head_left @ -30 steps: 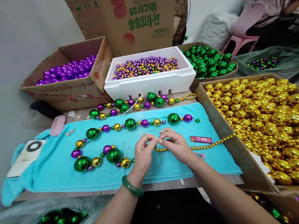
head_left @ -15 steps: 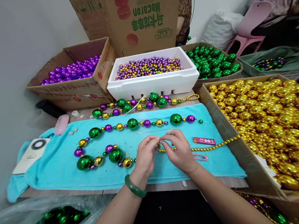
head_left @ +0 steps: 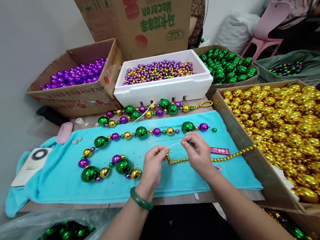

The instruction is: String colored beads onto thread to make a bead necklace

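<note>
My left hand point(head_left: 153, 162), with a green bangle point(head_left: 141, 199) on its wrist, pinches a pale thread near the end of a chain of small gold beads point(head_left: 180, 161). My right hand point(head_left: 198, 154) pinches the same thread point(head_left: 175, 144) farther along, so a short length spans the gap between them. From beside my left fingers the gold chain drops to the towel, passes behind my right hand and continues to the box of gold beads. A strand of large green, purple and gold beads point(head_left: 141, 132) curves over the towel left of and beyond my hands. A thin needle-like rod point(head_left: 162, 140) lies just beyond them.
Under the work lies a turquoise towel point(head_left: 65, 187). Around it stand a box of purple beads point(head_left: 68, 96), a white foam box point(head_left: 163, 92), green beads point(head_left: 226, 66) and a gold-bead box point(head_left: 221, 116). A magenta packet point(head_left: 220, 151) lies right. A person point(head_left: 197, 12) is behind.
My hands, close together before, have moved apart. The right one has shifted right, drawing out a visible length of thread, and now covers most of the pink looped tool.
</note>
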The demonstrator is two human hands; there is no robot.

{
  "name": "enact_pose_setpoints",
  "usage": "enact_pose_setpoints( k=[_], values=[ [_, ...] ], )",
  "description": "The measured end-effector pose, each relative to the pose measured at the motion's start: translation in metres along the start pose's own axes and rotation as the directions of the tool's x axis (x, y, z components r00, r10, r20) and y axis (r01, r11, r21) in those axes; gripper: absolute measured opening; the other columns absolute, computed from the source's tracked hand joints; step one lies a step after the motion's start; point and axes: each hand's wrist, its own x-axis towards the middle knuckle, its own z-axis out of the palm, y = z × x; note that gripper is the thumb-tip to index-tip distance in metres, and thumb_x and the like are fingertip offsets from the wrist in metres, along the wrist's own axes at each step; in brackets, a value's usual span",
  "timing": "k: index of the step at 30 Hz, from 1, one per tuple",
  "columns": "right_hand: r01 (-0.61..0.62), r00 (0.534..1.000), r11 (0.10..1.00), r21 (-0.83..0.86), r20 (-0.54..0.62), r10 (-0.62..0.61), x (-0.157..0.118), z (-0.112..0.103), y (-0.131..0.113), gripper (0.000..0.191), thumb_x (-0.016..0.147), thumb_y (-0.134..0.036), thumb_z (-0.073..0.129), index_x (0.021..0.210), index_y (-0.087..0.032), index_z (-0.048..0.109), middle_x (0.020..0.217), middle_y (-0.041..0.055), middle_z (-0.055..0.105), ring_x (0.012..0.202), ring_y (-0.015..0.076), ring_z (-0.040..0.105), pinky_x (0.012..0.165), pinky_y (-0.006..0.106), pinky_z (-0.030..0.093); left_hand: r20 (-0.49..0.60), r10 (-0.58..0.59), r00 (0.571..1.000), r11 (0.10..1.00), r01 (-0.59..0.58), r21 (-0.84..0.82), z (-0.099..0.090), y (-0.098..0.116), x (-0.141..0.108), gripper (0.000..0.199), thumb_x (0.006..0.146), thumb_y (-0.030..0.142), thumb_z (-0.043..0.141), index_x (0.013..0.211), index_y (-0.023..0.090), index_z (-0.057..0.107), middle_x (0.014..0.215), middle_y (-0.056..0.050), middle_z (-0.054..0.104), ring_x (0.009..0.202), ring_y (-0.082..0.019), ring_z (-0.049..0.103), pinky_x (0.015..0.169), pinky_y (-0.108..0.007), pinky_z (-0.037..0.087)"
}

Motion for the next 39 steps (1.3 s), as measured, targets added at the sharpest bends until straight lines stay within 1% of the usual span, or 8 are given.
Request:
enact_pose_setpoints(
  k=[6,9,11,13,20,25,34,39],
  values=[
    [-0.028,0.979,0.99,-0.142,-0.202,-0.001,0.025,-0.034,0.025,0.011,0.083,-0.022,0.052,0.073,-0.02,0.056,0.076,0.0032,0.059,0.073,0.0183,0.055,0.066,0.031,0.044,-0.029,-0.017,0.999,0.993,0.02,0.113,-0.022,-0.004,0.001,0.019,0.062,0.032,0.071,0.062,0.014,0.063,0.058,0.002,0.052,0.059,-0.009,0.041,0.06,-0.023,0.033],
    [-0.008,0.995,0.92,-0.391,0.092,0.048,0.032,-0.061,0.037,0.014,0.083,-0.02,0.051,0.074,-0.019,0.061,0.081,0.005,0.064,0.08,0.0188,0.059,0.072,0.03,0.045,-0.087,-0.055,0.995,0.998,0.058,0.024,-0.031,-0.003,0.002,0.025,0.058,0.035,0.074,0.068,0.014,0.065,0.064,0.001,0.056,0.06,-0.009,0.044,0.06,-0.023,0.035],
    [0.088,0.908,0.825,-0.558,0.387,0.164,0.028,-0.076,0.041,0.018,0.083,-0.015,0.048,0.077,-0.018,0.065,0.086,0.0056,0.067,0.084,0.018,0.06,0.075,0.029,0.045,-0.127,-0.052,0.991,0.999,0.05,-0.015,-0.035,0.0,0.003,0.028,0.056,0.035,0.076,0.071,0.014,0.066,0.069,-0.001,0.059,0.063,-0.01,0.047,0.06,-0.023,0.037],
    [0.165,0.812,0.743,-0.649,0.517,0.272,0.017,-0.088,0.043,0.022,0.081,-0.01,0.048,0.082,-0.019,0.068,0.088,0.0059,0.069,0.086,0.0188,0.059,0.073,0.028,0.043,-0.163,-0.025,0.986,1.0,0.025,0.0,-0.039,0.005,0.004,0.03,0.057,0.036,0.077,0.074,0.015,0.067,0.073,-0.001,0.061,0.065,-0.01,0.05,0.06,-0.022,0.038],
    [0.253,0.737,0.567,-0.784,0.535,0.412,-0.018,-0.104,0.047,0.029,0.075,-0.005,0.047,0.093,-0.012,0.069,0.091,0.0153,0.067,0.089,0.0275,0.054,0.072,0.035,0.036,-0.248,0.129,0.96,0.951,-0.049,0.306,-0.06,0.02,-0.001,0.024,0.062,0.036,0.072,0.076,0.017,0.066,0.071,-0.003,0.065,0.068,-0.014,0.057,0.057,-0.023,0.042],
    [0.215,0.732,0.597,-0.773,0.532,0.425,-0.013,-0.117,0.045,0.023,0.082,-0.014,0.048,0.093,-0.016,0.069,0.092,0.012,0.068,0.09,0.0261,0.056,0.079,0.037,0.036,-0.254,0.208,0.944,0.883,-0.07,0.465,-0.078,0.025,-0.007,0.043,0.06,0.039,0.072,0.099,0.022,0.064,0.067,0.001,0.064,0.068,-0.016,0.06,0.058,-0.024,0.046],
    [0.013,0.736,0.736,-0.677,0.505,0.451,0.01,-0.147,0.032,0.02,0.082,-0.017,0.048,0.089,-0.018,0.066,0.084,0.0049,0.069,0.071,0.0167,0.061,0.065,0.027,0.046,0.257,0.212,0.943,0.43,-0.326,0.842,-0.113,0.022,-0.002,0.031,0.072,0.044,0.052,0.083,0.026,0.075,0.087,-0.006,0.071,0.085,-0.026,0.063,0.08,-0.034,0.048],
    [-0.025,0.741,0.722,-0.691,0.472,0.477,0.013,-0.149,0.03,0.02,0.079,-0.02,0.048,0.083,-0.018,0.067,0.08,0.0045,0.07,0.072,0.0189,0.062,0.065,0.029,0.045,0.392,0.164,0.905,0.219,-0.421,0.88,-0.116,0.009,0.004,0.029,0.075,0.034,0.046,0.076,0.025,0.073,0.084,-0.01,0.071,0.084,-0.029,0.063,0.077,-0.038,0.047]
  ],
)
